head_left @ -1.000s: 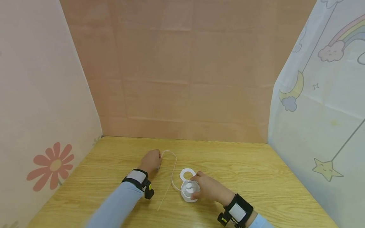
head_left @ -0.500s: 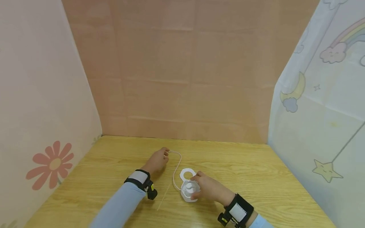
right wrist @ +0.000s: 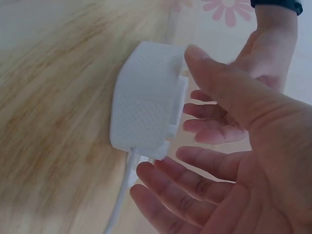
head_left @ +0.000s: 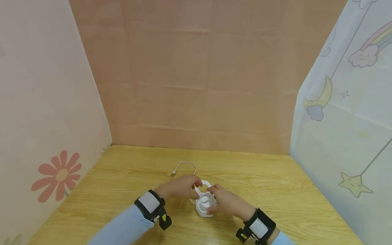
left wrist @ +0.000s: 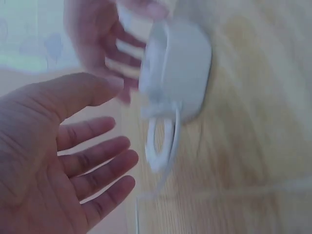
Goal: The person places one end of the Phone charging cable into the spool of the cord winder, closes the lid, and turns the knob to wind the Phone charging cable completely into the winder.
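Note:
A small white many-sided device (head_left: 203, 211) stands on the table, its ring-shaped lid (head_left: 206, 183) swung up behind a round knob inside. My right hand (head_left: 229, 201) holds the device between thumb and fingers at opposite ends, as the right wrist view of the white casing (right wrist: 144, 97) also shows. Loosely bent, my left hand (head_left: 180, 187) hovers at the lid's left side with nothing in it. In the left wrist view its fingers (left wrist: 105, 161) are spread apart from the device. A white cable (right wrist: 121, 200) runs out of the casing; its USB plug (head_left: 173, 173) lies loose.
Wood-grain tabletop (head_left: 260, 177) surrounds the device. A brown panel (head_left: 202, 85) closes the back, with printed sheets at the left (head_left: 61, 102) and right (head_left: 346, 136). A thin pale strand lies left of the device, partly under my left forearm.
My left hand has let go of the cable's plug end at the back left and come right and nearer, beside the lid. My right hand stays on the device.

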`<action>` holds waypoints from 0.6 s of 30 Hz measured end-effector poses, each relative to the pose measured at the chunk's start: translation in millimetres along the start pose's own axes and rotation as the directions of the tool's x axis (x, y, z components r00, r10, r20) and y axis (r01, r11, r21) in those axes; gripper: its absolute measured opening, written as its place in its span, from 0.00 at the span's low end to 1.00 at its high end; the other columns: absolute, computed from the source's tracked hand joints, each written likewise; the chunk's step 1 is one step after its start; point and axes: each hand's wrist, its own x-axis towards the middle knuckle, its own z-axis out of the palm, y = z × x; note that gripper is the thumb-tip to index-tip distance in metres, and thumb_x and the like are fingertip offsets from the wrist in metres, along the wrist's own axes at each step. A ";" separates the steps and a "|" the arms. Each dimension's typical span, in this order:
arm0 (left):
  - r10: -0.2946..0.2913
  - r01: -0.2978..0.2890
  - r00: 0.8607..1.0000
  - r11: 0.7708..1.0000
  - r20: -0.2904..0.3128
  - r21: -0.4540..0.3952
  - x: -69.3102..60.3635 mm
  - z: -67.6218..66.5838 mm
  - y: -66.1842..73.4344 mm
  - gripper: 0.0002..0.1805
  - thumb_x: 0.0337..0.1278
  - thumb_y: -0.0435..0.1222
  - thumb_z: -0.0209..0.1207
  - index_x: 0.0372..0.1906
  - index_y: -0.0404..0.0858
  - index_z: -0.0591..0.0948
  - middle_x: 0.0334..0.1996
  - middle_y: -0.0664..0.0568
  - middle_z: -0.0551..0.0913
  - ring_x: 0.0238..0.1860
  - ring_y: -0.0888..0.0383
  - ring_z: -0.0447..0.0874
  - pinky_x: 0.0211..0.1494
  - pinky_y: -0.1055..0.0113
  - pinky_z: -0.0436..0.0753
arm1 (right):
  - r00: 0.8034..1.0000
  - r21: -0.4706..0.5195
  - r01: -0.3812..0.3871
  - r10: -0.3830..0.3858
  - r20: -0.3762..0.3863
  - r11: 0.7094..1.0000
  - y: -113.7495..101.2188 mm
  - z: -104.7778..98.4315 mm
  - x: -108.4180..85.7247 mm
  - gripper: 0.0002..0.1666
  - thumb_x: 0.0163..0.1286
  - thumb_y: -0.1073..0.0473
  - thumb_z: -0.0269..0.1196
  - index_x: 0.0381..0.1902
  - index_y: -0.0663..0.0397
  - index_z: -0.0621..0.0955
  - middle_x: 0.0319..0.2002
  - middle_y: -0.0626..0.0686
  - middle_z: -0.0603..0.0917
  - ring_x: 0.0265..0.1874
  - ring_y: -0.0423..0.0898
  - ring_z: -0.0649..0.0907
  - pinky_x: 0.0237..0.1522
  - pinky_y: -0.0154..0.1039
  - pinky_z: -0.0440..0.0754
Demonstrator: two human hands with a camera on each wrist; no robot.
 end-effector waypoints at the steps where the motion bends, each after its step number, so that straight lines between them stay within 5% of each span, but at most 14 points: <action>1: 0.005 -0.006 1.000 0.999 0.011 0.035 -0.6 3.7 6.6 0.26 0.52 0.44 0.69 0.55 0.38 0.77 0.50 0.51 0.79 0.49 0.56 0.79 0.47 0.69 0.78 | 1.000 0.026 -0.001 0.001 0.001 1.000 0.5 -1.8 -1.9 0.43 0.52 0.46 0.75 0.58 0.67 0.74 0.48 0.56 0.77 0.43 0.48 0.79 0.43 0.44 0.80; 8: 0.018 -0.015 1.000 0.949 -0.007 0.314 0.0 28.1 26.1 0.38 0.41 0.56 0.72 0.58 0.42 0.76 0.49 0.57 0.77 0.42 0.68 0.74 0.44 0.73 0.77 | 0.998 0.015 0.037 -0.036 -0.043 0.999 4.1 -18.5 -21.7 0.33 0.62 0.48 0.68 0.55 0.65 0.73 0.49 0.58 0.78 0.45 0.53 0.80 0.42 0.46 0.80; 14: 0.026 -0.020 1.000 0.946 -0.014 0.323 -2.6 31.4 27.2 0.34 0.42 0.55 0.72 0.55 0.43 0.77 0.48 0.58 0.77 0.42 0.68 0.73 0.45 0.74 0.76 | 0.995 -0.093 0.096 -0.095 0.011 0.991 8.0 -27.5 -39.1 0.11 0.61 0.57 0.69 0.37 0.53 0.77 0.32 0.45 0.78 0.30 0.38 0.77 0.31 0.34 0.76; 18: 0.030 -0.024 0.999 0.951 -0.017 0.307 -2.0 31.6 28.6 0.34 0.42 0.54 0.72 0.55 0.43 0.77 0.48 0.58 0.77 0.42 0.67 0.72 0.44 0.74 0.76 | 0.997 -0.175 0.041 -0.030 0.064 0.984 15.2 -29.9 -51.6 0.12 0.57 0.61 0.71 0.28 0.48 0.76 0.24 0.39 0.74 0.22 0.33 0.70 0.24 0.32 0.70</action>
